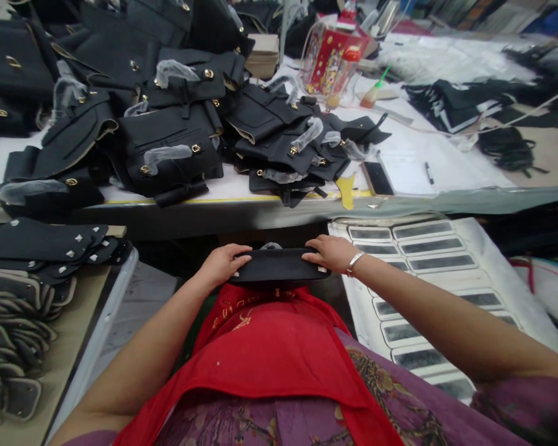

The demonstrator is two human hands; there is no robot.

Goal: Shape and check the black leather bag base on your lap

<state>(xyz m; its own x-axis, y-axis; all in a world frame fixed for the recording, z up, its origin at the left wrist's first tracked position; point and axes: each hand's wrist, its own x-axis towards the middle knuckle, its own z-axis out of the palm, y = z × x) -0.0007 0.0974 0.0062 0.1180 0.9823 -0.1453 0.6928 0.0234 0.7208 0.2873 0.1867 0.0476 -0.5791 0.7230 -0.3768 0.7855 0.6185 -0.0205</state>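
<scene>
A black bag piece [276, 265] lies level across my lap, with a bit of clear plastic wrap showing at its far edge. My left hand [224, 263] grips its left end, fingertips on the upper face and thumb near the edge. At the opposite end my right hand [331, 254], with a silver bangle at the wrist, holds it the same way. Small pale tabs show near both ends of the piece. Its underside is hidden.
Black bags [167, 152] with plastic-wrapped handles are heaped on the white table [469, 167] ahead. A phone [377, 178] and a yellow tool [346, 191] lie near its edge. Stacked panels [13, 310] sit left; a white sheet with dark strips [441, 263] lies right.
</scene>
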